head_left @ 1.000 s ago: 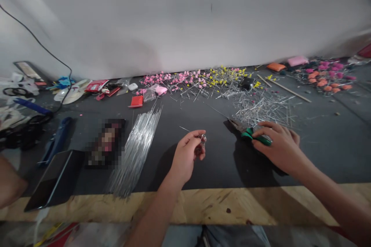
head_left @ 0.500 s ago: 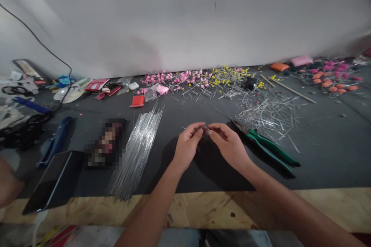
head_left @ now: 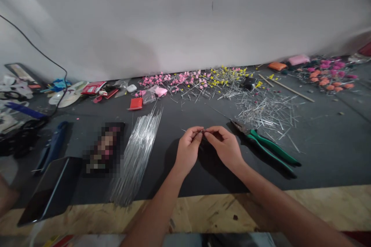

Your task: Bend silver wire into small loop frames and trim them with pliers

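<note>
My left hand (head_left: 188, 147) is closed in a pinch on a thin metal wire (head_left: 182, 129), whose end pokes out to the left past my fingers. Fingertips of my right hand (head_left: 224, 144) meet it from the other side, also pinched, around a small dark reddish bit at the wire that is mostly hidden. Both hands hover over the dark table (head_left: 185, 108). Pliers with green and black handles (head_left: 272, 150) lie just right of my right hand. Left of my hands lies a bundle of straight metal wires (head_left: 139, 150).
Pink-tipped wires (head_left: 174, 79), yellow-tipped wires (head_left: 228, 75) and a heap of short wires (head_left: 268, 112) lie toward the wall. Further right are orange and magenta pieces (head_left: 330, 75). A phone (head_left: 49, 189) and a blue cutter (head_left: 53, 144) sit left. Someone else's hand (head_left: 7, 197) shows at the left edge.
My fingertips have come closer together, covering more of the small reddish bit. The view has shifted slightly; the tools and wires have stayed in place.
</note>
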{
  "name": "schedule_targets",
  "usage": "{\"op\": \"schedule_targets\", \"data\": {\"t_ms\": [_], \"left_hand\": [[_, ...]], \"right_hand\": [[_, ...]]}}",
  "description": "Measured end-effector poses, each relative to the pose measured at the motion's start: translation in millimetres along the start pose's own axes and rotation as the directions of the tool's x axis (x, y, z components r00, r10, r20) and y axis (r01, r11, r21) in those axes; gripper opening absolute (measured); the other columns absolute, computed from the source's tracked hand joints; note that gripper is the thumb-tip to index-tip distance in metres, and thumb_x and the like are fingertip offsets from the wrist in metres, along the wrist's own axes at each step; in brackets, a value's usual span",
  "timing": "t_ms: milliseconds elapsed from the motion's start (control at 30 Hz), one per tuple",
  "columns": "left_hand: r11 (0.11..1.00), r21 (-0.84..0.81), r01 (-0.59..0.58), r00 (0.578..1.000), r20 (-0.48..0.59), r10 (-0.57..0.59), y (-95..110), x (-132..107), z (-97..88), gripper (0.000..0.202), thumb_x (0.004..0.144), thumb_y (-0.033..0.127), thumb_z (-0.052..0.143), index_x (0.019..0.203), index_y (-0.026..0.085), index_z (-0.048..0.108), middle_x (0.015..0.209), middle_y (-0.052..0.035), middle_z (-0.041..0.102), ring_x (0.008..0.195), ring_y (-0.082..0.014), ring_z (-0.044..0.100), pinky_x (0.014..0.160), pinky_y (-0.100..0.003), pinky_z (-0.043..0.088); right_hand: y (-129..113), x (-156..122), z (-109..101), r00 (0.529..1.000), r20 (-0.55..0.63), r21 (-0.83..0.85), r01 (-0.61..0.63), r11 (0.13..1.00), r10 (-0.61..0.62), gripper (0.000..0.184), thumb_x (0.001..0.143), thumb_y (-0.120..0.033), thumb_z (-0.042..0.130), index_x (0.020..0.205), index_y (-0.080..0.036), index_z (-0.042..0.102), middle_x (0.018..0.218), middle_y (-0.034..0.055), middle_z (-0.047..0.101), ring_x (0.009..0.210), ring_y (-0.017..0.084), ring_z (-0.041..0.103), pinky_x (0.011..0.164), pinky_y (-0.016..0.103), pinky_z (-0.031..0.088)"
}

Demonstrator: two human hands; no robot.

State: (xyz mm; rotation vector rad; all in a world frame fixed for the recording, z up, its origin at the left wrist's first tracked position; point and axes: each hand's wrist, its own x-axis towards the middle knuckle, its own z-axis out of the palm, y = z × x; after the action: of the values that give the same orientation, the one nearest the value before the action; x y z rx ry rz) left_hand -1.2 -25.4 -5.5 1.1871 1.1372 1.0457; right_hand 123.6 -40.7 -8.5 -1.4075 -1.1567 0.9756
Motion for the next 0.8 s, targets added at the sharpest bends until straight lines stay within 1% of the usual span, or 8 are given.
{"op": "schedule_targets", "data": {"t_ms": [133,333,533,800], "left_hand": [[0.999,0.039,-0.012,1.000,-0.012,0.012,1.4,-0.6,1.2,0.021,0.080,0.028,0.052,0.096,0.017,0.059,0.098,-0.0070,0.065,0.094,-0.0168,0.059,0.087,-0.033,0.042],[0.992,0.119,-0.046,0.998,-0.037,0.050,2.5,-3.1,3.0,0.018,0.081,0.027,0.051,0.093,0.017,0.061,0.096,-0.0063,0.066,0.091,-0.0166,0.060,0.085,-0.032,0.043],[0.985,0.164,-0.062,0.995,-0.064,0.074,0.6,-4.6,3.3,0.019,0.080,0.028,0.052,0.093,0.017,0.061,0.094,-0.0068,0.066,0.090,-0.0181,0.060,0.084,-0.034,0.044],[0.979,0.188,-0.073,0.994,-0.072,0.088,0.4,-5.1,4.8,0.019,0.081,0.028,0.050,0.093,0.017,0.059,0.093,-0.0062,0.066,0.088,-0.0167,0.060,0.083,-0.031,0.044]], "right_hand": [[0.0,-1.5,0.7,1.000,-0.011,-0.026,-0.006,1.000,0.006,0.020,0.074,-0.037,0.058,0.082,-0.020,0.064,0.077,0.0040,0.066,0.067,0.016,0.059,0.062,0.030,0.046],[-0.4,-4.5,0.4,1.000,-0.015,-0.038,-0.004,0.999,0.003,0.018,0.074,-0.036,0.058,0.082,-0.021,0.065,0.079,0.0039,0.067,0.070,0.017,0.059,0.065,0.031,0.047],[-1.8,-5.1,-0.1,1.000,-0.016,-0.057,-0.005,0.998,0.004,0.018,0.074,-0.036,0.057,0.081,-0.020,0.065,0.077,0.0035,0.067,0.069,0.017,0.060,0.065,0.031,0.047],[-2.9,-4.7,0.1,1.000,-0.013,-0.075,-0.007,0.997,0.006,0.018,0.074,-0.036,0.057,0.081,-0.020,0.065,0.078,0.0037,0.067,0.070,0.017,0.059,0.066,0.031,0.046]]}}
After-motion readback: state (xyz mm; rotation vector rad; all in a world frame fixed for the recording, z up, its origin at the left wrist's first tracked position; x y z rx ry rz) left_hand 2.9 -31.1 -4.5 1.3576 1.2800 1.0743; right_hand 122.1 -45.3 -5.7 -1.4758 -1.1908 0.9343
